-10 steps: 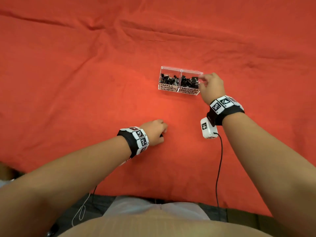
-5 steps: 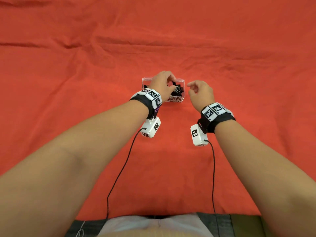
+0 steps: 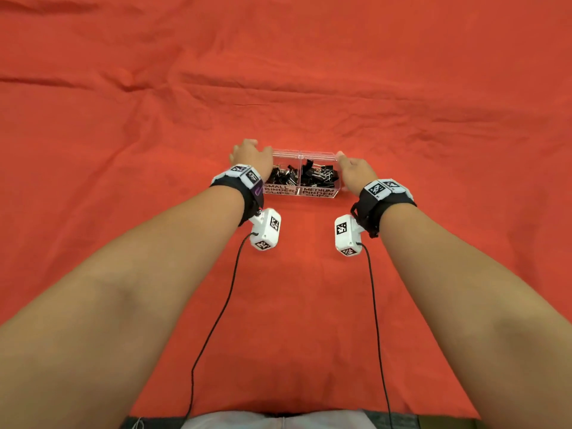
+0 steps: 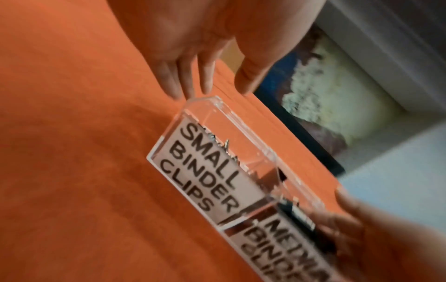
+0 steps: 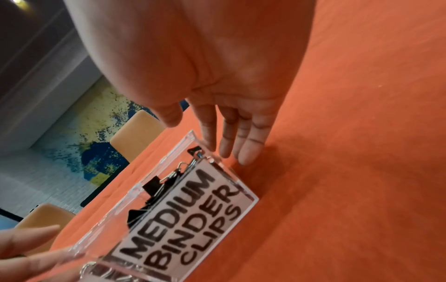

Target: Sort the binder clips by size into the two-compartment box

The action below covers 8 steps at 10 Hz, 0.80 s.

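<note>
Box [image 3: 301, 193], holding sorted clips [image 3: 318, 176], is flanked on the worktop [image 3: 433, 88] by left hand [image 3: 249, 156] and right hand [image 3: 356, 171], fingers straight against its ends; even pressure is advised.

The box [image 3: 301, 156] is clear, glossy hard plastic with matt white paper labels [image 3: 318, 192]. The clips [image 3: 318, 176] inside are black with shiny metal wire handles. A matt orange-red cloth [image 3: 309, 72], softly creased, covers the worktop.
</note>
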{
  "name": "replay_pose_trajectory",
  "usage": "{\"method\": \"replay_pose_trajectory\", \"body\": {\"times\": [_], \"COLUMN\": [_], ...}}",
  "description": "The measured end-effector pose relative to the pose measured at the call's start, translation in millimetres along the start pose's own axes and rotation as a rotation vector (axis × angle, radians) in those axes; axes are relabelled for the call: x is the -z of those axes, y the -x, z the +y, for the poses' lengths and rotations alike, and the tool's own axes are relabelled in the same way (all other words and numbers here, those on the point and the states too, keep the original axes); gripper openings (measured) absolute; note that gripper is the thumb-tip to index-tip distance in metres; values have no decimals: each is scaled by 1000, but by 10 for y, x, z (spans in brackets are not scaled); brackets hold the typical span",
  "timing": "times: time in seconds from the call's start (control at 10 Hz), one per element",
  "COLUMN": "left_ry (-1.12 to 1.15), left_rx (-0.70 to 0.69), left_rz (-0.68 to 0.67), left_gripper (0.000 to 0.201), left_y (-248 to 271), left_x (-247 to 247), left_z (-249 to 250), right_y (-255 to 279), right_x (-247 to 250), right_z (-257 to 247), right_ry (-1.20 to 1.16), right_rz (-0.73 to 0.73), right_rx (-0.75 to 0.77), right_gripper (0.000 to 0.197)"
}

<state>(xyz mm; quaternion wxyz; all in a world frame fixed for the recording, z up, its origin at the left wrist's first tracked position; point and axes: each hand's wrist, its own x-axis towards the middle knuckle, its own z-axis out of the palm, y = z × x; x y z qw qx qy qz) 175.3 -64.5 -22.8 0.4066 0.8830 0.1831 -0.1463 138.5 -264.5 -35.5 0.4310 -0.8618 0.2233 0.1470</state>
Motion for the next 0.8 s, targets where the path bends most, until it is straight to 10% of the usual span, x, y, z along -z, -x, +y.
{"method": "replay_pose_trajectory", "body": {"times": [0.4, 0.8], "left_ry": [666, 336], "left_rx": [167, -108], "left_rz": [-176, -92], "left_gripper": [40, 34], "left_y": [19, 403], "left_x": [228, 315], "left_z": [75, -228], "right_y": [180, 432], "right_x": [134, 153], "right_z": [-34, 158], "right_ry": [-224, 31], "right_rz": [-11, 110], "right_rx": [75, 296], "right_gripper": [36, 18]}}
